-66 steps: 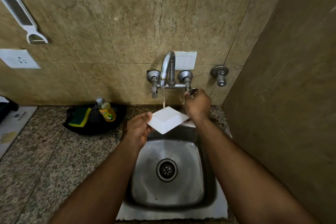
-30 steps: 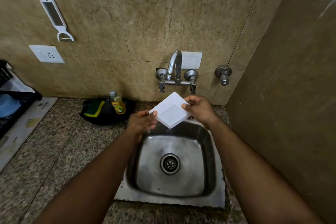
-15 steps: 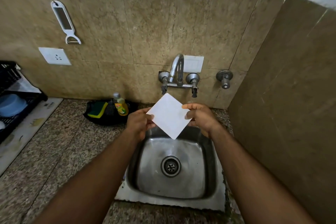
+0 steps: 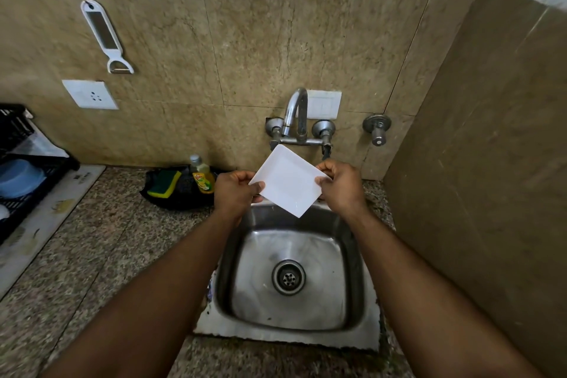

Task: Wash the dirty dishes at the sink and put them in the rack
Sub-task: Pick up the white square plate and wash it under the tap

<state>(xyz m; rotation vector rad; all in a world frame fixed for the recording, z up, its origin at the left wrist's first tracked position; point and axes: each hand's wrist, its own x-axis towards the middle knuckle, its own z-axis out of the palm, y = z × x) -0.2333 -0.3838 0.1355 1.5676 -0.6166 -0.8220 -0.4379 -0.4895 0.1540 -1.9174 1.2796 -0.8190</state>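
Observation:
A small square white plate (image 4: 288, 182) is held tilted over the back of the steel sink (image 4: 352, 258), one corner pointing down. My left hand (image 4: 234, 193) pinches its left corner and my right hand (image 4: 340, 186) pinches its right corner. The tap (image 4: 294, 115) stands just behind the plate, with no water running. The sink basin holds nothing but its drain (image 4: 288, 277). The black dish rack (image 4: 21, 175) sits at the far left edge with a blue bowl (image 4: 18, 176) in it.
A dish soap bottle (image 4: 202, 176) and a green and yellow sponge (image 4: 164, 182) rest on a black cloth left of the sink. A speckled granite counter (image 4: 101, 255) runs to the rack. A tiled side wall (image 4: 491, 163) closes the right. A peeler (image 4: 106, 37) hangs on the wall.
The water stopped and my right hand left the tap handle to take the plate's right corner. The plate was tipped up from flat. The view swung left, showing the rack.

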